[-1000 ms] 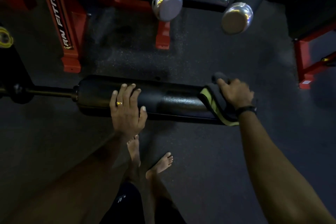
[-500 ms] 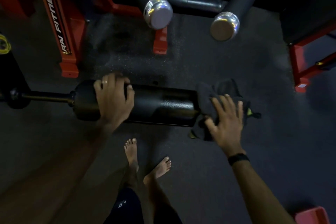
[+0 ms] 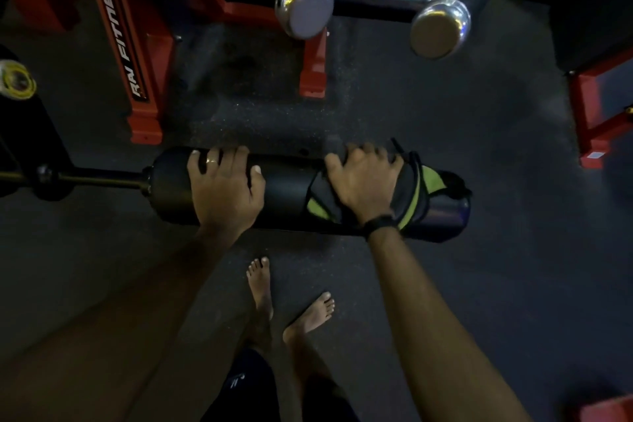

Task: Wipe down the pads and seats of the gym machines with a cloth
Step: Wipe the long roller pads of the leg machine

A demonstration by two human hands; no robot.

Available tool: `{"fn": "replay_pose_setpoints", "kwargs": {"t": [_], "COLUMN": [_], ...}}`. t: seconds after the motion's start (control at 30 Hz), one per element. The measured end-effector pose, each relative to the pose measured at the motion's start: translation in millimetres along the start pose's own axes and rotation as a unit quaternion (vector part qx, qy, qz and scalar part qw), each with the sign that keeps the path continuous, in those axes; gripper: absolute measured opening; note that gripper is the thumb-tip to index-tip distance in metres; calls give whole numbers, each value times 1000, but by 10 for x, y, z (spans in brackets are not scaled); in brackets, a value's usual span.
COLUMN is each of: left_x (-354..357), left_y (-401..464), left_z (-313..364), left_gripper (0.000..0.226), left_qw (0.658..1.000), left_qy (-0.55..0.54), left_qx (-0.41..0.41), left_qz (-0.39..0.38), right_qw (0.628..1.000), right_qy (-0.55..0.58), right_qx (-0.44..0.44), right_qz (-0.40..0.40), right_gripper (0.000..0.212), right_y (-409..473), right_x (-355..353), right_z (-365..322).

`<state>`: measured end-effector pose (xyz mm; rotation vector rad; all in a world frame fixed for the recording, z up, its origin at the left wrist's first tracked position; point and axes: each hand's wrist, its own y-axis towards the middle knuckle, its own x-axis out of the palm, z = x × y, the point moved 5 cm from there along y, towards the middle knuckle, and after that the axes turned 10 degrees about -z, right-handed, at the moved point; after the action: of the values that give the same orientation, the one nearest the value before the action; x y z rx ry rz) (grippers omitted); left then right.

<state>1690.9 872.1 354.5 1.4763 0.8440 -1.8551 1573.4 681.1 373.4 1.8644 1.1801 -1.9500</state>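
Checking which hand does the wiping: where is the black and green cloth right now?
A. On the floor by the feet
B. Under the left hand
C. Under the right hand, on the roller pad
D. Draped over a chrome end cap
C: the right hand presses the cloth onto the roller pad.

R hand (image 3: 364, 178) moved back up onto the roller pad (image 3: 287, 193), now pressing the cloth (image 3: 416, 190) on top, further in from the end than 0.5s ago. I see L hand (image 3: 224, 188) slid slightly inward.
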Motion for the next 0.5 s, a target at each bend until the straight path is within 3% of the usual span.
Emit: {"fn": "replay_pose_setpoints", "kwargs": {"t": [0.13, 0.2, 0.27, 0.33, 0.5], "left_x": [5, 14, 24, 40, 61], "left_y": [-86, -86, -84, -86, -100], "left_z": [2, -2, -1, -12, -15], "left_gripper": [47, 48, 47, 46, 45], "left_qw": [1000, 1000, 1000, 999, 999], "left_qy": [-8, -6, -3, 2, 6], "left_qx": [-3, -5, -6, -7, -6], "left_qz": [19, 24, 29, 34, 48], "right_qw": [992, 992, 988, 985, 963], "right_qy": [29, 23, 30, 54, 55], "right_qx": [-79, -40, 53, 128, 247], "right_qz": [97, 119, 139, 103, -91], "right_gripper": [62, 64, 63, 64, 63], "right_y": [-579, -656, -574, -320, 410], "right_x": [201, 220, 119, -28, -233], "right_z": [301, 684, 1054, 1256, 1104]}}
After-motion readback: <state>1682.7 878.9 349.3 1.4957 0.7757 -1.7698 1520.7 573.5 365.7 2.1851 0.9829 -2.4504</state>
